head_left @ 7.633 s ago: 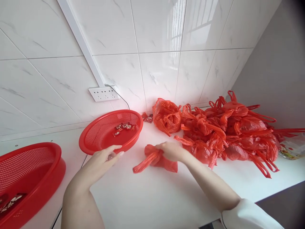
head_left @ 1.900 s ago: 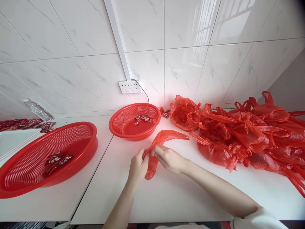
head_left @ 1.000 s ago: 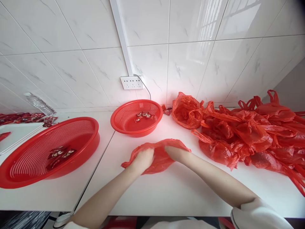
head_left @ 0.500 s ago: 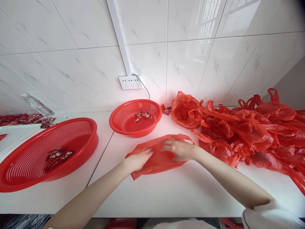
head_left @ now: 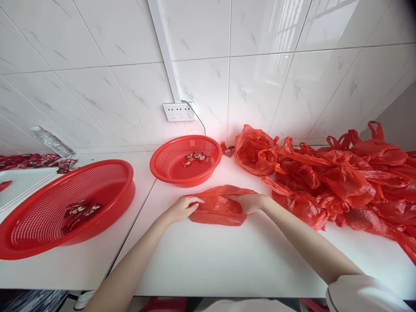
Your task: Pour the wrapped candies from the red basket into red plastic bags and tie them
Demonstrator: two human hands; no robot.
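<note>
A red plastic bag (head_left: 217,216) lies on the white table in front of me, its mouth spread apart. My left hand (head_left: 182,209) pinches the left rim of the bag, thumb and fingers closed on the film. At the right rim my right hand (head_left: 251,203) grips the bag, with some of its fingers hidden by the plastic. Just behind the bag stands a round red basket (head_left: 186,177) with several small red packets (head_left: 196,158) in it.
At left is a larger red basket (head_left: 125,190) with several dark red packets (head_left: 79,214). Behind it are a white tray (head_left: 32,175) and a clear plastic bottle (head_left: 55,143). Filled red bags (head_left: 344,177) pile up on the right. A socket panel (head_left: 178,112) is on the tiled wall.
Both hands have moved from over the bag out to its sides and now hold its rims. The bag's mouth is rounder and the bag is drawn up more compactly.
</note>
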